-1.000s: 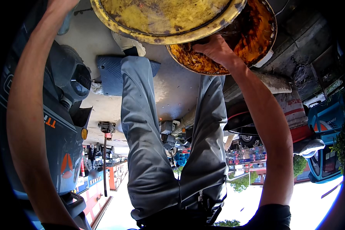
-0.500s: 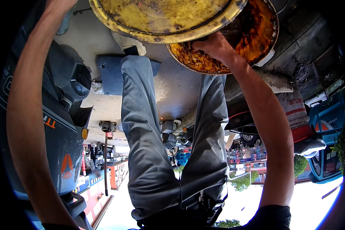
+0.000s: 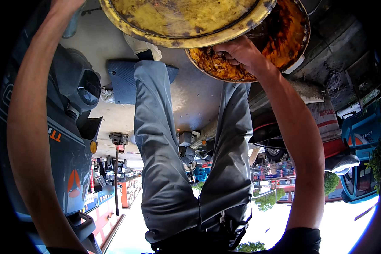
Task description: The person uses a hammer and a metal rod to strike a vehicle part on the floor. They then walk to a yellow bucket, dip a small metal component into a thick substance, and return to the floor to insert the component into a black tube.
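A round yellow lid-like disc (image 3: 186, 19), smeared with dark grime, fills the top middle. Partly behind it is a round bucket (image 3: 283, 36) whose inside is coated with glossy orange-brown grease. My right hand (image 3: 241, 53) reaches into the bucket's mouth just under the disc's rim. Its fingers are curled, and the disc's edge hides part of them; what they grip, if anything, does not show. At the upper left my left forearm (image 3: 29, 106) runs up out of the picture. Only the base of my left hand (image 3: 67, 4) shows, its fingers cut off by the top edge.
My grey-trousered legs (image 3: 156, 114) stand apart in the middle. A dark blue ribbed mat (image 3: 122, 80) lies by one foot. On the left is a dark grey vehicle body (image 3: 63, 156). Dirty concrete edging (image 3: 338, 55) and a blue vehicle (image 3: 360, 182) are on the right.
My right hand has turned slightly and moved a little, showing more of its curled fingers. The yellow disc and the bucket have shifted slightly right. My left arm looks almost unmoved.
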Demonstrator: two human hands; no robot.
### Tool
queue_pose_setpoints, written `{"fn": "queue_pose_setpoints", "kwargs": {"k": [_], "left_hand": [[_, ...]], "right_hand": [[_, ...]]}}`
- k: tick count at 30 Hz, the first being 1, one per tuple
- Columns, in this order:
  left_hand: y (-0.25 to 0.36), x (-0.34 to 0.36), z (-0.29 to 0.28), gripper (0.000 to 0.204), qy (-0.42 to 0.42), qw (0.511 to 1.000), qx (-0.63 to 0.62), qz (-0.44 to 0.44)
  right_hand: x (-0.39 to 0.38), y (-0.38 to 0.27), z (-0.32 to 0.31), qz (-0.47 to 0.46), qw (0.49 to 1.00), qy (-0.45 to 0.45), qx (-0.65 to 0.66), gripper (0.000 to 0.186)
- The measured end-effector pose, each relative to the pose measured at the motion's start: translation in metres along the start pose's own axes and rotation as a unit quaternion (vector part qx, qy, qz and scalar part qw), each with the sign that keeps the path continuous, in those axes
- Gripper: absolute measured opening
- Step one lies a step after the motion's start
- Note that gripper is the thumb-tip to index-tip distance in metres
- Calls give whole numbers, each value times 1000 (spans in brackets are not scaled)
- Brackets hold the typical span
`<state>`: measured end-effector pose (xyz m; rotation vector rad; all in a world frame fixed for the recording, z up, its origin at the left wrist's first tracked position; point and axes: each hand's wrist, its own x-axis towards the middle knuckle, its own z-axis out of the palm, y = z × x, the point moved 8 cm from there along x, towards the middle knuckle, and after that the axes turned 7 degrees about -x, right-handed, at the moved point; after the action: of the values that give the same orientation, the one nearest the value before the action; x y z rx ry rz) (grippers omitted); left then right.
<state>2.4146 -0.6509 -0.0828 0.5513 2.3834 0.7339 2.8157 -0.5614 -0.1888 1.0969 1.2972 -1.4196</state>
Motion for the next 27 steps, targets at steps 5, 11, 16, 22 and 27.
{"fn": "queue_pose_setpoints", "kwargs": {"k": [5,11,16,22,27], "left_hand": [[10,-3,1,35,-22,999,-27,-6],[6,-8,-5,34,-8,998,-55,-1],[12,-6,1,35,-53,997,-61,-16],[3,-3,1,36,-6,999,-49,2],[21,-11,-1,38,-19,999,-41,11]], "right_hand": [[-12,-25,-1,-230,963,115,-81,47],[-19,-27,4,-191,967,70,-151,49],[-42,-28,2,-186,961,85,-185,47],[-50,-23,-1,-205,944,90,-242,44],[-57,-21,-4,-195,936,84,-282,41]]}}
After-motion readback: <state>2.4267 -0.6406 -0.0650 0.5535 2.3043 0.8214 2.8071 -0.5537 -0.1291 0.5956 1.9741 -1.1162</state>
